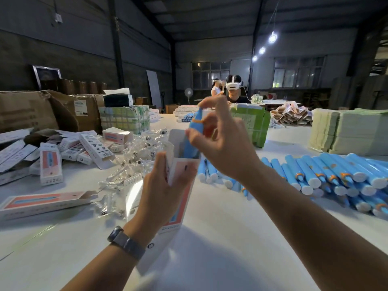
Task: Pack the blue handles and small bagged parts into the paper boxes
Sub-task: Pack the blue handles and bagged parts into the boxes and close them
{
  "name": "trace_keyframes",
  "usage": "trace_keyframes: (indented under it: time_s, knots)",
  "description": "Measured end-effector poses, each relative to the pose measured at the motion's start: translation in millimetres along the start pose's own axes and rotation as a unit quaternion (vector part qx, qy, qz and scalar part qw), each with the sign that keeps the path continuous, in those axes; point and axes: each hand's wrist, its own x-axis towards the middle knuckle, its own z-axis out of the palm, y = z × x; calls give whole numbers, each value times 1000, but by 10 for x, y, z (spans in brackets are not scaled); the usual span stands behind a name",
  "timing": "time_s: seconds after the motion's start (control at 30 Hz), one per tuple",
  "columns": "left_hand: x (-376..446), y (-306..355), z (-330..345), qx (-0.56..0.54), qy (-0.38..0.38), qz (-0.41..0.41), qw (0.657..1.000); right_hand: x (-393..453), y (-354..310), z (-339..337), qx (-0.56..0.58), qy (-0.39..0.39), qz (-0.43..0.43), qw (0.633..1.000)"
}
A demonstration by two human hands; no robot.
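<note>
My left hand point(161, 185) grips an upright pink-and-white paper box point(182, 185) with its top flap open. A blue handle point(195, 131) with an orange ring stands partly inside the box's mouth. My right hand point(220, 141) pinches the handle near its upper end, fingers curled round it. A pile of blue handles point(327, 177) lies on the white table to the right. Small clear bagged parts point(134, 158) are heaped left of the box.
Loose paper boxes point(50, 162) lie scattered at the left, one flat box point(44, 202) near the table's front. Brown cartons point(48, 110) stand behind them. Green bundles point(254, 122) and stacked sheets point(346, 131) sit at the back right. A person with a headset point(234, 89) sits opposite.
</note>
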Motion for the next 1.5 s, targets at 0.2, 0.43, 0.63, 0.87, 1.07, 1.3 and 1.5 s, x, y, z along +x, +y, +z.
trace_keyframes:
  time_s: [0.2,0.43,0.63,0.87,1.07,1.3,1.5]
  knots:
    - [59,-67,-76,-23,34,-13,999,-190,150,283,-38,-63,-14,997]
    - [215,-252,-321,142,129,-49,980,-332,489,618,-17,-124,193,973]
    - [205,-242,-321,148,129,-44,980,-500,560,1321,-163,-406,206,875]
    - [63,-67,-102,68,129,-3,989,-326,597,1153,-168,-371,250,879]
    - [-52,-16,19,-43,85,-27,995,-10,259,334,168,-23,278,946]
    - [-97,21,99,-83,57,-21,995,-76,-237,-167,278,88,129,948]
    - [-130,28,110,-74,60,-17,995,-154,-237,-75,99,37,42,994]
